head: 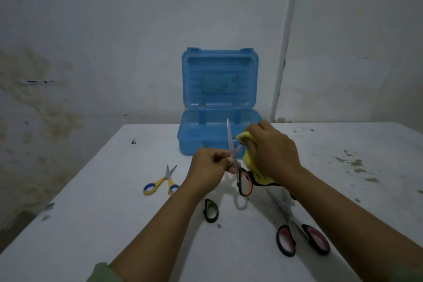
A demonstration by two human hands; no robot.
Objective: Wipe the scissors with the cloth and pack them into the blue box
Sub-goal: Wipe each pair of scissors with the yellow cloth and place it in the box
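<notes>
**Orange-handled scissors held up for wiping, box open behind**

Far left on the white table: yellow scissors w/ blue-lined loops, lying flat, blades pointing away, slightly parted.

Left hand is curled tight round the orange scissors near the pivot, holding them above the table, in front of the box. One blade sticks up and far, the other angles right into the cloth. One black handle loop w/ orange lining hangs down below the hand.

Near centre, a black loop w/ green lining shows beside the left forearm; rest of that item is hidden by the arm, can't tell more.

Right hand has fingers bunched round the yellow cloth, pressing it vs. the right-angled blade. Cloth's dark-trimmed edge trails down under the wrist.

Behind the hands, at the far table edge: blue box, lid upright, base open.

Near right: pink-lined black scissors flat on the table, blades pointing far-left, partly under the right forearm.
</notes>
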